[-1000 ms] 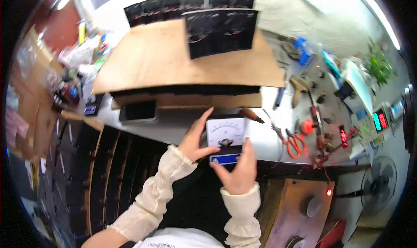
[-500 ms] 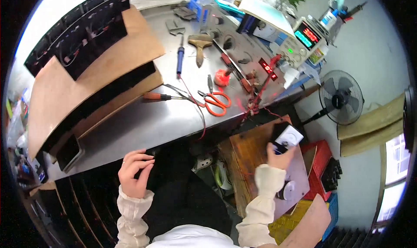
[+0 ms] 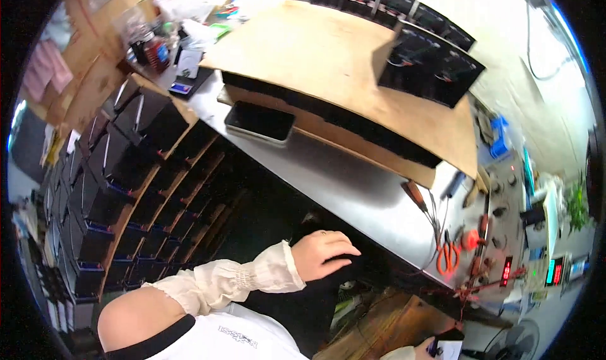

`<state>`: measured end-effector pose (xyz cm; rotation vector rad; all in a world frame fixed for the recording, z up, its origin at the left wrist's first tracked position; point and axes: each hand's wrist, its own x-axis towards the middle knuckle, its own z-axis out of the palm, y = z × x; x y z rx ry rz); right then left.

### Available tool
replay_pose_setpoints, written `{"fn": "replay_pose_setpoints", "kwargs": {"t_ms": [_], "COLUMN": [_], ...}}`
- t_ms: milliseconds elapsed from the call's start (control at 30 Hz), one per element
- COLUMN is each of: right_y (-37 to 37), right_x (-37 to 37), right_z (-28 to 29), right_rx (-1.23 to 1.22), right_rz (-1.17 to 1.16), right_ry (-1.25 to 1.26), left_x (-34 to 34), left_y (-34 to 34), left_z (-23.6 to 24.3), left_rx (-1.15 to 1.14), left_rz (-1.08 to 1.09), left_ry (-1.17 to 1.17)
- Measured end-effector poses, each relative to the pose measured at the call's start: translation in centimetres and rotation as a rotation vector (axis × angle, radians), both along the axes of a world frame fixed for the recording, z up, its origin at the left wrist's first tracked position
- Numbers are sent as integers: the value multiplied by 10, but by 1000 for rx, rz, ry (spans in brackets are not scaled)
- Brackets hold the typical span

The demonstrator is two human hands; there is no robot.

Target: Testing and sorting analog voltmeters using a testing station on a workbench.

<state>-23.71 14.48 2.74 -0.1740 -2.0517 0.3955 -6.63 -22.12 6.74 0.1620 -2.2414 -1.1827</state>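
My left hand is empty, its fingers loosely curved and apart, just below the front edge of the metal bench. At the bottom right, my right hand grips a white-faced panel meter with a dark body beside a wooden board; part of this hand is cut off by the frame. A phone lies on the bench above my left hand. Orange-handled scissors and an orange-handled tool lie to the upper right of that hand.
A cardboard-topped platform carries several dark panels. Stacked dark boxes stand on tiers at the left, beside clutter. Instruments with lit displays, cables and a fan crowd the right.
A second ago both hands held the meter near the bench edge. My left hand has let go; my right has carried it lower right. The view swung right, then back left.
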Motion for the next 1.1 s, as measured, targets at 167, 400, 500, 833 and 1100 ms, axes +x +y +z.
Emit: {"fn": "replay_pose_setpoints", "kwargs": {"t_ms": [167, 400, 500, 833, 1100], "right_y": [-71, -263, -251, -218, -229], "right_x": [9, 66, 51, 91, 98], "right_z": [-19, 63, 70, 45, 50], "right_rx": [-252, 216, -91, -625, -653], "right_rz": [557, 1042, 1294, 1052, 1108], "right_ry": [-7, -517, -710, -842, -826], "left_x": [-10, -42, -48, -47, -44], "left_y": [12, -41, -68, -78, -82], "left_z": [22, 14, 18, 18, 20], "left_rx": [-107, -11, -30, -66, -68], "left_rz": [-59, 59, -30, -34, -47], "left_ry": [29, -121, -142, -199, -257]}}
